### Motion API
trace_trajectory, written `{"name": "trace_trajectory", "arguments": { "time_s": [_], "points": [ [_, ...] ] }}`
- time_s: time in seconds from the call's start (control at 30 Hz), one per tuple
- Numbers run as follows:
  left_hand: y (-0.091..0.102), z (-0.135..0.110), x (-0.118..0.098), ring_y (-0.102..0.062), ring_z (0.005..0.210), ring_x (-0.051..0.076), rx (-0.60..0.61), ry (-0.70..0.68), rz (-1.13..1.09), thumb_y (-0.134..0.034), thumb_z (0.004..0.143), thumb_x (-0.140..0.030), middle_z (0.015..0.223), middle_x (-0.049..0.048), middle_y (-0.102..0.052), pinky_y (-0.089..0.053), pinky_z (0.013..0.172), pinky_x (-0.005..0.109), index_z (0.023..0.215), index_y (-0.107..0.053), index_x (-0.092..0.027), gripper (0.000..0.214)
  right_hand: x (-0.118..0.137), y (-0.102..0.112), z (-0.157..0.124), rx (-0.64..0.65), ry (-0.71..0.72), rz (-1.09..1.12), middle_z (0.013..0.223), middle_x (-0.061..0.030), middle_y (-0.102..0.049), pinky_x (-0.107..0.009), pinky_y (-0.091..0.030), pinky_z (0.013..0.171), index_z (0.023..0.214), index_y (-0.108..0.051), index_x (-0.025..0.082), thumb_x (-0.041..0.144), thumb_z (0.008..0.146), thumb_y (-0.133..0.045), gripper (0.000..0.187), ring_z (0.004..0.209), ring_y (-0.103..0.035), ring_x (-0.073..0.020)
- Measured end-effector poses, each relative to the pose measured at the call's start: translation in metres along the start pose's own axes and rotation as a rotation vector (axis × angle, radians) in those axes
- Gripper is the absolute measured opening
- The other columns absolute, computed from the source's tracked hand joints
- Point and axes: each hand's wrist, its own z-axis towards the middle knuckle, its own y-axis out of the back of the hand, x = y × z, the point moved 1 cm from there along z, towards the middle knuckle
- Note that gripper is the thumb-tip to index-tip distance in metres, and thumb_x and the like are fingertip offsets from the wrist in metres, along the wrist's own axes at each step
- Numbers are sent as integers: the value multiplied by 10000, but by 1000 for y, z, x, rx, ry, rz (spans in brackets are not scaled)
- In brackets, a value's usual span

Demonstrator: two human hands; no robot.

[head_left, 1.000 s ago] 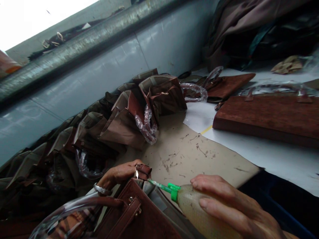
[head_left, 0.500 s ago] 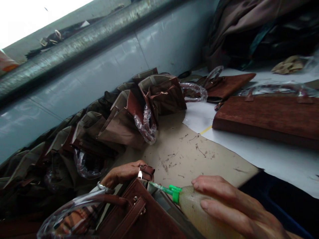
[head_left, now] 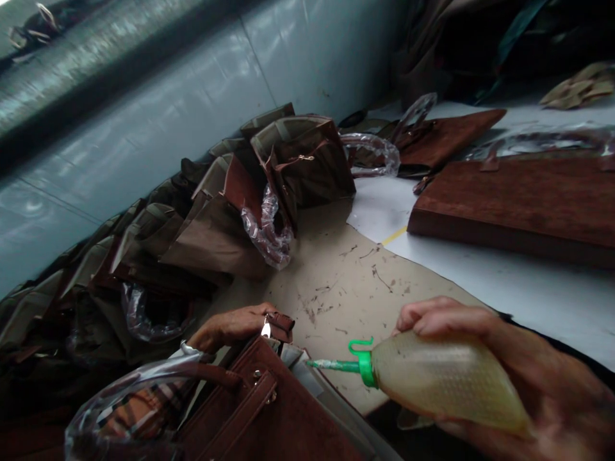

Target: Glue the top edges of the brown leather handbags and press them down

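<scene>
My right hand [head_left: 519,371] is wrapped round a translucent yellowish squeeze bottle [head_left: 442,384] with a green cap and a narrow, crusted green nozzle. The bottle lies almost level, and its tip is just over the edge of the brown handbag [head_left: 293,403] in front of me. My left hand [head_left: 230,326] reaches across behind the bag's handle and holds its far end, beside a brown tab [head_left: 281,325] with a shiny metal piece. The left fingertips are partly hidden. Clear plastic film covers the bag's handle [head_left: 206,373].
A row of open brown bags [head_left: 216,224] with plastic-wrapped handles leans along the pale wall [head_left: 192,115]. At the right, a finished-looking brown bag [head_left: 519,198] lies on white sheeting [head_left: 446,269]. Dark scraps dot the beige tabletop [head_left: 331,275].
My right hand has drawn the bottle back to the right and up, and its nozzle has left the bag's corner. My left hand stays on the bag. The camera view has shifted slightly.
</scene>
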Motion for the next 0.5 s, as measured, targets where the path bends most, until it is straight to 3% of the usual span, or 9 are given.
{"name": "trace_trajectory", "arguments": {
  "time_s": [0.1, 0.2, 0.37, 0.5],
  "points": [
    [-1, 5, 1, -632, 1115, 299, 83, -208, 109, -719, 799, -741, 1147, 113, -752, -473, 1056, 398, 1133, -771, -206, 633, -3, 11, 20, 72, -21, 40, 1155, -59, -782, -210, -665, 729, 1158, -669, 284, 455, 818, -858, 426, 1015, -795, -226],
    [-5, 10, -3, -665, 1037, 282, 118, -397, 179, -671, 814, -775, 1093, 109, -754, -519, 980, 401, 1179, -740, -198, 686, -3, 16, 38, 156, 54, 75, 1149, -58, -786, -259, -649, 827, 1114, -696, 276, 444, 787, -895, 417, 1089, -769, -236],
    [-10, 9, -15, -668, 1020, 293, 49, -455, 193, -595, 907, -682, 1113, 99, -737, -541, 914, 427, 1274, -690, -242, 581, 0, 11, 54, 336, 152, 166, 1133, -47, -738, -208, -575, 874, 1121, -674, 215, 258, 862, -830, 305, 1065, -724, -157],
    [-10, 7, -16, -665, 1062, 292, 62, -480, 227, -530, 938, -677, 1165, 124, -731, -539, 932, 416, 1274, -689, -210, 597, 1, 9, 55, 420, 172, 188, 1212, -53, -689, -203, -548, 923, 1177, -643, 201, 115, 870, -754, 338, 1119, -690, -144]
  ]
}}
